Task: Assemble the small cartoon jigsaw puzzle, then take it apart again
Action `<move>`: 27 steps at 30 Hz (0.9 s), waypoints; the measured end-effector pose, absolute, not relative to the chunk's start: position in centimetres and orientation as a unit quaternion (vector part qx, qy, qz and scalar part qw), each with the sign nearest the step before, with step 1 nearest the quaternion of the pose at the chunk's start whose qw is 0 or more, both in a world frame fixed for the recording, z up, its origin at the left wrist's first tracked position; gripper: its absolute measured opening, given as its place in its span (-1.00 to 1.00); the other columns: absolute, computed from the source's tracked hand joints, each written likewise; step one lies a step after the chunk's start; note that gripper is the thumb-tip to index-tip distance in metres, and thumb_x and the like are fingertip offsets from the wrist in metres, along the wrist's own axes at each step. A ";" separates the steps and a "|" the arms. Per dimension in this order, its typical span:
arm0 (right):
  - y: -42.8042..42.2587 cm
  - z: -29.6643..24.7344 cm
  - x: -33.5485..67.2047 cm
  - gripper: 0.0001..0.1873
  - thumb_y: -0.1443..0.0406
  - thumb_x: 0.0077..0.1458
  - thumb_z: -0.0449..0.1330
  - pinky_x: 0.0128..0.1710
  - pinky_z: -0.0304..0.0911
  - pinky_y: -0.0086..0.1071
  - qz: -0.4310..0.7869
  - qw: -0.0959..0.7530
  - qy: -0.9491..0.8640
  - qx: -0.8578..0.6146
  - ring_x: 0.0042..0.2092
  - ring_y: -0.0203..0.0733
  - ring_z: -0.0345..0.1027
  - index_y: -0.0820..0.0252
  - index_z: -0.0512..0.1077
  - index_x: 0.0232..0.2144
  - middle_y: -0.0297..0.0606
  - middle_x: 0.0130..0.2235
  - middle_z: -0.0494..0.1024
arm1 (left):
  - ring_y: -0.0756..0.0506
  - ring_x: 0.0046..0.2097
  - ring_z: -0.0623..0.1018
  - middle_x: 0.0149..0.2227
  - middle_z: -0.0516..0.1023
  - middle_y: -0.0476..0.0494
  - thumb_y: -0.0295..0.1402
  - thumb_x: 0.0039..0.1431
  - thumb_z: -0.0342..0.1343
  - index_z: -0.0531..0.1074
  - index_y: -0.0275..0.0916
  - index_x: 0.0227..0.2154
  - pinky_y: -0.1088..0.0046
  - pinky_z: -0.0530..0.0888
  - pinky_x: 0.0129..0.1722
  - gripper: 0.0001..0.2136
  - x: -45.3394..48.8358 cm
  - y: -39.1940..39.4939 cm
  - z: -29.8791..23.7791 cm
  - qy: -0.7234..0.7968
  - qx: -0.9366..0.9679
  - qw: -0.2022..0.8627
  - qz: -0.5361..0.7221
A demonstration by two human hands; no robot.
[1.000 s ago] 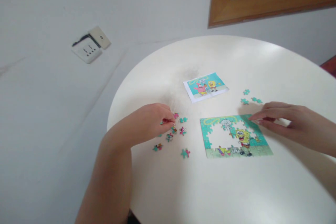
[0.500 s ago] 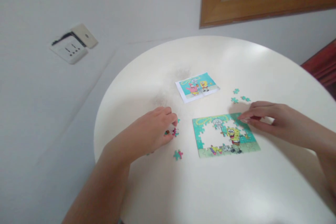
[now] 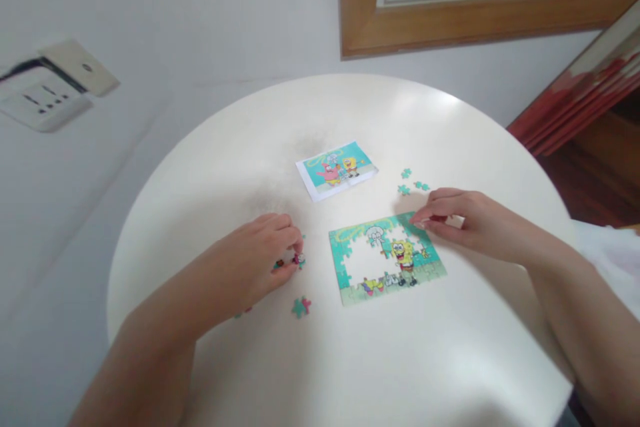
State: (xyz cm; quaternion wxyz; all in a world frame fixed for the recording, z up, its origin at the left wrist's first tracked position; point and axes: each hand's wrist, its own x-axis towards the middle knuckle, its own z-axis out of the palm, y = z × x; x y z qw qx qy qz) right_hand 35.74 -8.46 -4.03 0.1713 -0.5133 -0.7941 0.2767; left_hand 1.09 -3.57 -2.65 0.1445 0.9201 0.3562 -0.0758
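Note:
A partly assembled jigsaw puzzle (image 3: 425, 271) lies flat on the table, with an irregular gap left of its middle and a smaller one at upper right. My left hand (image 3: 257, 257) rests left of it, thumb and fingers curled around a small pink-and-teal puzzle piece (image 3: 299, 259). Other pieces lie partly hidden under that hand. Nearer to me is a loose teal-and-pink piece (image 3: 301, 307). At the puzzle's upper right corner, my right hand (image 3: 453, 215) has its thumb and fingertips pinched together; what they hold is too small to make out.
Behind the puzzle lies a printed picture card (image 3: 337, 170) with the cartoon scene. Several loose teal pieces (image 3: 404, 189) sit right of it. The round white table (image 3: 390, 360) meets a wall with a socket (image 3: 43, 97) and a wood-framed window (image 3: 365, 20). A red curtain (image 3: 575, 107) hangs at right.
The view has turned to the right, so everything appears further left. Both hands keep nearly the same places relative to the puzzle and pieces.

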 end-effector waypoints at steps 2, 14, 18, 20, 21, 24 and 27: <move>-8.4 -4.1 35.8 -0.77 0.24 0.18 0.10 -0.43 0.27 -0.44 0.270 0.174 -0.798 -0.510 -0.35 -0.30 0.38 0.10 0.56 -0.27 -0.25 -0.31 0.53 | -0.15 -0.20 0.45 -0.28 0.44 -0.11 -0.40 0.13 0.02 0.44 -0.21 -0.36 0.29 0.37 -0.16 -0.90 1.2 -3.5 -2.8 0.353 0.922 0.143 -0.073; -8.4 -4.2 36.0 -0.75 0.21 0.20 0.09 -0.42 0.27 -0.41 0.259 0.179 -0.806 -0.502 -0.36 -0.29 0.38 0.12 0.56 -0.27 -0.23 -0.31 0.53 | -0.11 -0.18 0.47 -0.19 0.47 -0.11 -0.36 0.25 -0.06 0.48 -0.16 -0.24 0.37 0.41 -0.14 -0.80 0.6 -3.4 -1.8 0.354 0.915 0.190 -0.029; -8.5 -4.7 36.2 -0.76 0.18 0.18 0.11 -0.42 0.27 -0.38 0.266 0.184 -0.801 -0.504 -0.36 -0.25 0.38 0.10 0.56 -0.29 -0.22 -0.30 0.54 | -0.10 -0.18 0.49 -0.18 0.48 -0.12 -0.33 0.22 -0.03 0.51 -0.14 -0.19 0.37 0.42 -0.14 -0.78 -0.8 -2.8 -1.0 0.387 0.902 0.186 -0.047; -8.5 -4.8 36.2 -0.75 0.16 0.19 0.11 -0.42 0.27 -0.37 0.273 0.180 -0.795 -0.512 -0.36 -0.24 0.38 0.11 0.56 -0.28 -0.20 -0.30 0.54 | -0.11 -0.17 0.49 -0.16 0.48 -0.11 -0.33 0.21 -0.01 0.51 -0.12 -0.17 0.36 0.42 -0.12 -0.77 -1.2 -2.6 -1.0 0.394 0.897 0.188 -0.064; -8.5 -4.8 36.3 -0.73 0.15 0.19 0.10 -0.43 0.27 -0.37 0.274 0.178 -0.792 -0.515 -0.37 -0.24 0.37 0.12 0.56 -0.28 -0.19 -0.30 0.54 | -0.11 -0.15 0.49 -0.16 0.47 -0.11 -0.34 0.20 -0.01 0.51 -0.12 -0.16 0.36 0.42 -0.11 -0.77 -1.4 -2.5 -1.0 0.395 0.896 0.191 -0.071; -8.6 -4.9 36.4 -0.68 0.13 0.21 0.08 -0.45 0.25 -0.38 0.275 0.167 -0.789 -0.523 -0.37 -0.25 0.36 0.16 0.57 -0.25 -0.14 -0.29 0.54 | -0.11 -0.13 0.48 -0.15 0.47 -0.09 -0.35 0.18 0.02 0.49 -0.10 -0.15 0.36 0.41 -0.11 -0.78 -1.7 -2.5 -1.1 0.391 0.893 0.204 -0.089; -8.5 -5.1 36.5 -0.66 0.11 0.21 0.07 -0.45 0.25 -0.37 0.268 0.164 -0.794 -0.521 -0.36 -0.24 0.37 0.15 0.57 -0.23 -0.13 -0.27 0.53 | -0.10 -0.15 0.48 -0.16 0.47 -0.10 -0.36 0.16 0.02 0.47 -0.12 -0.16 0.37 0.40 -0.13 -0.79 -1.8 -2.6 -1.0 0.402 0.889 0.204 -0.086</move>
